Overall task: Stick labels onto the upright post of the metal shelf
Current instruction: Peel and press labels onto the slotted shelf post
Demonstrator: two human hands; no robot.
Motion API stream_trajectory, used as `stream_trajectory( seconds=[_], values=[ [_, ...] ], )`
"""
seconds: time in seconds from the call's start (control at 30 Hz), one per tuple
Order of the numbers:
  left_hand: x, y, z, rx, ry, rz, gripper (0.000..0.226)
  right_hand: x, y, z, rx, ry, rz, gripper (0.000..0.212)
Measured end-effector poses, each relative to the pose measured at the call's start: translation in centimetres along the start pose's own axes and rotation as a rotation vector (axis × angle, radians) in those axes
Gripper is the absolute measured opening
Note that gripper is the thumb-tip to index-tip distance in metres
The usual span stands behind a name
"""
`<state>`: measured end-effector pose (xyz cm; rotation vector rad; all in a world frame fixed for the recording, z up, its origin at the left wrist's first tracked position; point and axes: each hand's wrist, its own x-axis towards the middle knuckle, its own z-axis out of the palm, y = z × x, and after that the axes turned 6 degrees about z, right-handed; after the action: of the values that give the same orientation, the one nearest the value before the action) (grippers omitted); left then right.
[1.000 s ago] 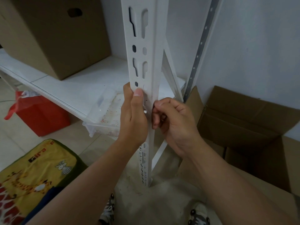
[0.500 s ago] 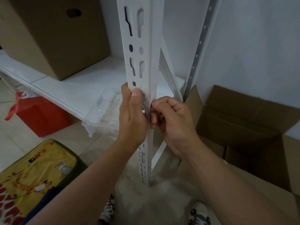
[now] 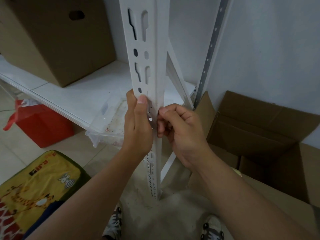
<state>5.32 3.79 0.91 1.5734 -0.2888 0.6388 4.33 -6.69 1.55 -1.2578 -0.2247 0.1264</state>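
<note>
The white slotted upright post [image 3: 152, 54] of the metal shelf runs down the middle of the view to the floor. My left hand [image 3: 137, 125] wraps round the post's left face, its thumb pressed flat on the front near a slot. My right hand [image 3: 180, 130] sits against the post's right edge with curled fingers, thumb and forefinger pinched at the corner. A small white label seems to lie between the two thumbs, but it blends with the post and I cannot make it out.
A closed cardboard box [image 3: 52, 37] stands on the white shelf board [image 3: 72, 94]. A clear plastic tray [image 3: 107, 125] juts over the shelf edge. A red bag [image 3: 39, 123] and a yellow printed cushion [image 3: 32, 189] lie on the floor left. An open cardboard box [image 3: 259, 135] stands right.
Both hands stay on the post at about the same height; my right thumb has shifted slightly along the post's edge. The view has drifted a little.
</note>
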Motion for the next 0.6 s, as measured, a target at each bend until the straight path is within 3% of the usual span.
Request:
stream_trajectory(
  seconds=[0.13,0.33,0.6],
  values=[
    [0.1,-0.3,-0.1,0.02,0.006,0.005,0.025,0.1,-0.3,0.2,0.037,0.026,0.012,0.025],
    [0.1,-0.4,-0.2,-0.011,-0.012,0.036,0.026,0.1,-1.0,1.0,-0.082,0.053,-0.141,0.038],
    [0.0,-0.4,0.0,0.015,0.014,0.048,0.027,0.0,-0.6,1.2,-0.229,0.118,-0.212,0.029]
  ],
)
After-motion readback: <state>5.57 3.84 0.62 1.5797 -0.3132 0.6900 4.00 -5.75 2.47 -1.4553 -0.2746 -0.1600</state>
